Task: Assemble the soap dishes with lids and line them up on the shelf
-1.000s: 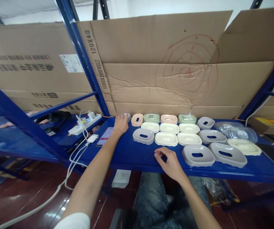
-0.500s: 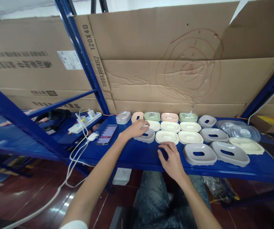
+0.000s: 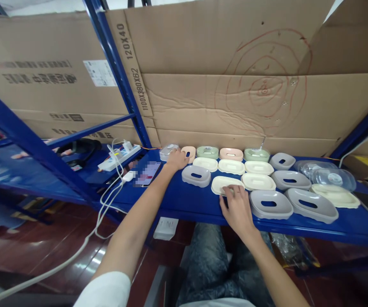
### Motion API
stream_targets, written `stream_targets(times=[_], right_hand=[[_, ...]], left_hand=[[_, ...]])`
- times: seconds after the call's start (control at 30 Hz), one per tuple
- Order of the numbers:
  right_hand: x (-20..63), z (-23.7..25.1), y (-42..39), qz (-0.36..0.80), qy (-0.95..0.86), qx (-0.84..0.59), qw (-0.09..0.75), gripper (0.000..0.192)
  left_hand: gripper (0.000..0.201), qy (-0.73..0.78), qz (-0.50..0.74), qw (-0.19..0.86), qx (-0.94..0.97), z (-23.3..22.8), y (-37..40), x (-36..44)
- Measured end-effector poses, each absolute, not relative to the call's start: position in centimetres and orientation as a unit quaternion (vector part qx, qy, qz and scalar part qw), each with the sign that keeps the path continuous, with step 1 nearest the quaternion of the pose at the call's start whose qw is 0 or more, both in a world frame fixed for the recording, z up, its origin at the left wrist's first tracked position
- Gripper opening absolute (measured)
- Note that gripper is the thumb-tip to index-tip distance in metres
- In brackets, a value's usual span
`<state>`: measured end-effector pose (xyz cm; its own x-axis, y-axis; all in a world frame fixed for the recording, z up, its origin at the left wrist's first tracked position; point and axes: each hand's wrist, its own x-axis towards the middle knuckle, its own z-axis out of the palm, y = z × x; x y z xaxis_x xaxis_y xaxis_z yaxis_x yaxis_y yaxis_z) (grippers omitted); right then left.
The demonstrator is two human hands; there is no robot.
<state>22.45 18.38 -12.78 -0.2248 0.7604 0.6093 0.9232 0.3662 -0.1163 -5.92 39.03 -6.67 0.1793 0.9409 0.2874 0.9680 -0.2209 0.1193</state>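
My left hand (image 3: 178, 159) reaches to the back left, at the right end of a grey soap dish with a clear lid (image 3: 167, 151) and beside a peach slotted dish (image 3: 188, 152). Its fingers look loosely spread, with no grip visible. My right hand (image 3: 237, 209) is open, its fingertips over the front edge of a cream oval tray (image 3: 222, 183); whether they press on it cannot be made out. Between the hands sits a grey slotted dish (image 3: 196, 179). More cream trays (image 3: 231, 166) stand in rows behind, and grey dishes (image 3: 271, 211) lie to the right.
Green dishes (image 3: 207, 151) and another peach dish (image 3: 231, 153) line the back by the cardboard (image 3: 184, 102). Clear lids (image 3: 333, 178) overlap at the right. A phone (image 3: 148, 174) and a power strip with cables (image 3: 116, 158) are at the left, beside a blue shelf post (image 3: 120, 68).
My left hand has moved back and left, off the grey slotted dish and cream tray toward the lidded dish. My right hand has come forward over the nearest cream tray. The view has shifted slightly.
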Motion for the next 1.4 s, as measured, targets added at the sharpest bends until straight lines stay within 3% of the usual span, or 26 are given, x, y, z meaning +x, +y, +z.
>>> stream_targets(times=[0.23, 0.33, 0.43, 0.57, 0.7, 0.97, 1.2, 1.3, 1.4], right_hand=[[23.4, -13.7, 17.1, -0.146, -0.760, -0.535, 0.340, 0.036], [23.5, -13.5, 16.7, -0.128, -0.784, -0.521, 0.313, 0.035], [23.5, -13.3, 16.5, -0.113, -0.811, -0.492, 0.296, 0.035], [23.7, -13.7, 16.6, -0.099, -0.802, -0.478, 0.344, 0.035], [23.8, -14.1, 16.8, -0.095, -0.781, -0.507, 0.352, 0.050], [24.3, -13.7, 17.2, -0.022, -0.794, -0.508, 0.333, 0.032], [25.3, -13.2, 17.6, 0.082, -0.815, -0.472, 0.327, 0.031], [25.0, -13.3, 18.1, 0.120, -0.800, -0.470, 0.352, 0.047], [24.5, -13.5, 18.8, 0.172, -0.787, -0.460, 0.373, 0.090]], left_hand=[[0.034, -0.483, -0.197, -0.031, -0.852, -4.4, 33.9, -4.5], [0.056, -0.379, -0.159, -0.078, -0.908, -5.2, 29.5, -5.5], [0.054, -0.405, -0.126, -0.047, -0.905, -6.4, 25.9, -6.0], [0.040, -0.436, -0.146, 0.026, -0.888, -7.2, 24.0, -6.0], [0.052, -0.454, -0.210, 0.051, -0.864, -8.1, 24.0, -6.1], [0.025, -0.477, -0.238, -0.013, -0.846, -10.7, 22.2, -7.1], [0.037, -0.526, -0.346, -0.084, -0.773, -10.6, 21.8, -8.5], [0.034, -0.539, -0.435, -0.127, -0.710, -10.5, 21.6, -7.3], [0.038, -0.500, -0.449, -0.168, -0.721, -10.2, 20.9, -4.8]])
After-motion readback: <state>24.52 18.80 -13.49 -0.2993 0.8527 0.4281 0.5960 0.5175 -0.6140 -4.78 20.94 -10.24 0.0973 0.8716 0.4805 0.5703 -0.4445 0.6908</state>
